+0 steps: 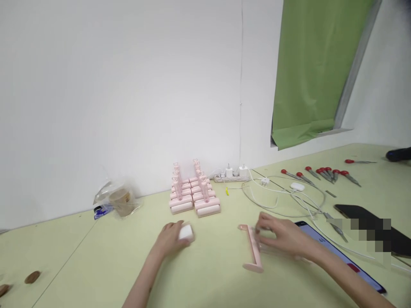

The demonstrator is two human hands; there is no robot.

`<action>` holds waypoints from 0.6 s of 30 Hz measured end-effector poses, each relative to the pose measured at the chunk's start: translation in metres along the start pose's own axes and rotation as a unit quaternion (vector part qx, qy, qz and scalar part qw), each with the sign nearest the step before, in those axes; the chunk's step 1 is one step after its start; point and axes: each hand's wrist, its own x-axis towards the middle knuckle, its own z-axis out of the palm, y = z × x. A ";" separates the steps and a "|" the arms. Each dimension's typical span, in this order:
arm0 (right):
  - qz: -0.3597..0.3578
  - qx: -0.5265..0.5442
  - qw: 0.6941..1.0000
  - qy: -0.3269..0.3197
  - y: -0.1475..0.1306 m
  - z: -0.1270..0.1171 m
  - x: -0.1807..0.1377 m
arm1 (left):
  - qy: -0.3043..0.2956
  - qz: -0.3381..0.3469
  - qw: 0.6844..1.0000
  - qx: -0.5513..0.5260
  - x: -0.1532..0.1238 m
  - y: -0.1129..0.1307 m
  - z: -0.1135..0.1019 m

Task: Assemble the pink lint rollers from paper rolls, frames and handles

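Note:
My left hand [170, 238] is closed around a small white block [186, 233] just above or on the table. Its far side is hidden by my fingers. My right hand [280, 234] has its fingers pinched at a pink bracket-shaped frame [254, 250] with a flat round end. A clear, pale part extends from the frame under that hand. Behind and between my hands, several pink T-shaped tools [205, 193] with white rolls at the front and loops on their handles stand in two rows.
A power strip [231, 178] with chargers and looping white cables [303, 199] lies along the wall. Several red-ended tools [325, 173] are at the back right. A phone with a lit screen [340, 259] and a dark phone [356, 214] lie right. A bagged cup [122, 201] stands left.

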 end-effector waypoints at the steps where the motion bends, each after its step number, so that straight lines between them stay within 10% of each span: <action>1: 0.008 -0.047 0.998 -0.033 0.009 0.004 -0.005 | 0.008 -0.028 1.000 0.003 -0.004 -0.018 -0.007; 6: 0.028 -0.092 0.990 -0.098 0.048 0.031 -0.012 | 0.050 -0.169 0.984 -0.001 -0.035 -0.096 -0.035; 9: -0.004 -0.088 0.992 -0.094 0.044 0.039 -0.006 | 0.117 -0.205 0.972 0.009 -0.042 -0.102 -0.043; 12: -0.074 -0.096 0.990 -0.074 0.014 0.039 0.000 | 0.229 -0.185 0.947 -0.130 -0.033 -0.064 -0.032; 18: -0.180 -0.053 0.980 -0.064 -0.049 0.057 0.010 | -0.056 -0.059 0.877 -0.473 -0.020 0.050 0.059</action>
